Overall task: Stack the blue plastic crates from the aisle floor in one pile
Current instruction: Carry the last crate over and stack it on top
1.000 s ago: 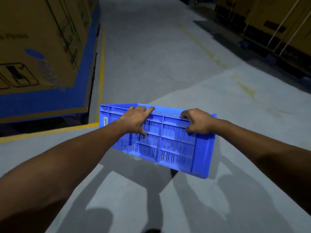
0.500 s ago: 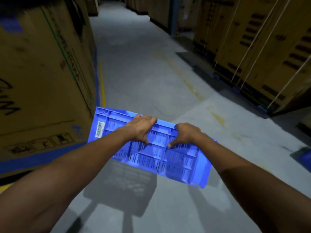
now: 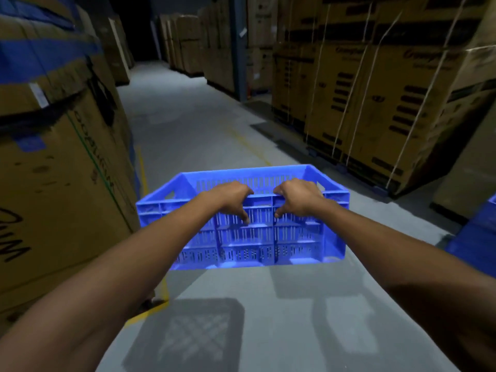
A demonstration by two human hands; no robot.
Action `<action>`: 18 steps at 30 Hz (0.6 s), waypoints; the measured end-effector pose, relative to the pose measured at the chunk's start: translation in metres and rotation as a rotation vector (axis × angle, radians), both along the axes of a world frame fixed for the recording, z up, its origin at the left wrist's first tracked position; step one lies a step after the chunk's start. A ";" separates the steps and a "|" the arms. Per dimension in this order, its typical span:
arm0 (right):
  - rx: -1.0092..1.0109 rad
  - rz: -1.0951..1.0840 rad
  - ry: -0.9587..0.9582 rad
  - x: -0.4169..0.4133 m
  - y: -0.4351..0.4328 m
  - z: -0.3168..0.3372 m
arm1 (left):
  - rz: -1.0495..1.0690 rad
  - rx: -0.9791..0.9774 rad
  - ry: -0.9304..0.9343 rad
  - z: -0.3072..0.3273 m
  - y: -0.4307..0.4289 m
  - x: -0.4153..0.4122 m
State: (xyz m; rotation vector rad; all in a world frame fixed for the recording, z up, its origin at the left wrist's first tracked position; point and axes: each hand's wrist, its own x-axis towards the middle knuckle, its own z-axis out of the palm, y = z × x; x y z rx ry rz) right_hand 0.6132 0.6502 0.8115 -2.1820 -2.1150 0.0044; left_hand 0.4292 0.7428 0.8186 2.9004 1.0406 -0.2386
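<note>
A blue slotted plastic crate [image 3: 249, 237] hangs level in the air over the grey aisle floor, its open top facing up. My left hand [image 3: 233, 196] and my right hand [image 3: 296, 196] both grip its near long rim, close together at the middle, fingers hooked over the edge. The crate's shadow falls on the floor below it. At the right edge of the view another blue crate [image 3: 477, 237] shows in part, cut off by the frame.
Tall cardboard cartons [image 3: 53, 170] stand close on the left behind a yellow floor line [image 3: 142, 170]. Strapped cartons on pallets [image 3: 389, 89] line the right side. The grey aisle floor [image 3: 193, 124] runs ahead between them into the dark.
The crate has swung from tilted on its side to level with its open top up, and the hands have closed in together. The view has lifted to look down the aisle.
</note>
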 end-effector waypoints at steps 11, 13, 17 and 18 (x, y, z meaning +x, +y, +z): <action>0.152 -0.113 -0.028 0.174 -0.052 0.064 | -0.187 0.056 -0.074 0.078 -0.025 0.192; 0.172 -0.138 -0.016 0.213 -0.063 0.070 | -0.217 0.094 -0.056 0.089 -0.032 0.233; 0.201 -0.193 0.013 0.287 -0.082 0.085 | -0.273 0.124 -0.040 0.107 -0.042 0.314; 0.206 -0.207 0.016 0.304 -0.085 0.088 | -0.284 0.120 -0.038 0.111 -0.042 0.334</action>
